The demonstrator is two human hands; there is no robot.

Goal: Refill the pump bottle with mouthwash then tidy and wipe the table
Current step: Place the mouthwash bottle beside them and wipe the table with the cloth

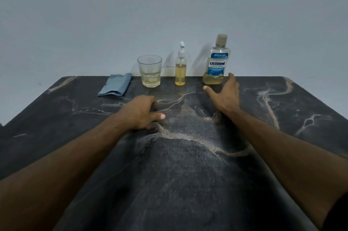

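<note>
A small clear pump bottle (180, 70) with yellow liquid and a white pump stands at the table's far edge. To its right stands a Listerine mouthwash bottle (216, 61), capped, with a little yellow liquid at the bottom. My right hand (225, 95) is spread just in front of the mouthwash bottle, thumb out, fingertips near its base, holding nothing. My left hand (144, 113) rests on the dark table (188, 165) with fingers loosely curled, holding nothing. A folded blue cloth (115, 85) lies at the far left.
A glass tumbler (150, 70) with a little yellowish liquid stands left of the pump bottle. A plain grey wall rises right behind the row of objects. The marbled tabletop stretches wide toward me.
</note>
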